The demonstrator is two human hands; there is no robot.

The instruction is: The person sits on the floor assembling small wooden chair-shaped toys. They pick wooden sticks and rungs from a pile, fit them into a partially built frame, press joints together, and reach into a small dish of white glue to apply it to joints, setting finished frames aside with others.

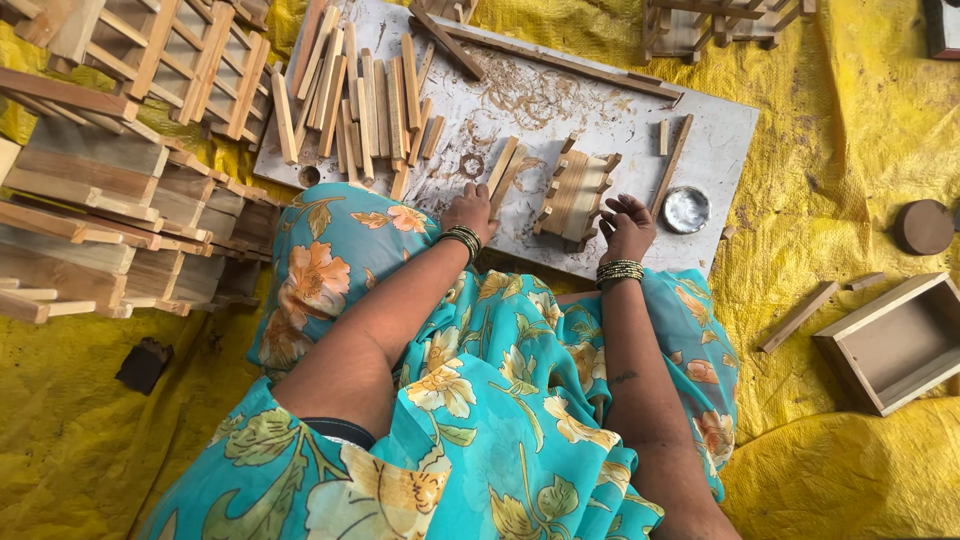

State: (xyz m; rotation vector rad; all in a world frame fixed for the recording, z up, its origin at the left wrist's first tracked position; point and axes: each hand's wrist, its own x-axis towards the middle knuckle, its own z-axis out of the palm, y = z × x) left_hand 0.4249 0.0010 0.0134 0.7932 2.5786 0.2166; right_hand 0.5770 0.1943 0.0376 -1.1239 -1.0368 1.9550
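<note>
A small slatted wooden frame lies on a white work board in front of me. My left hand rests on the board beside two loose wooden strips, its fingers on or close to them. My right hand hovers just right of the frame with fingers curled and nothing visibly in it. Both wrists wear bead bangles. A heap of cut wooden slats lies on the board's left part.
Finished slatted crates are stacked at the left. A round metal dish sits on the board's right edge. An open wooden box and a round wooden lid lie on the yellow sheet to the right.
</note>
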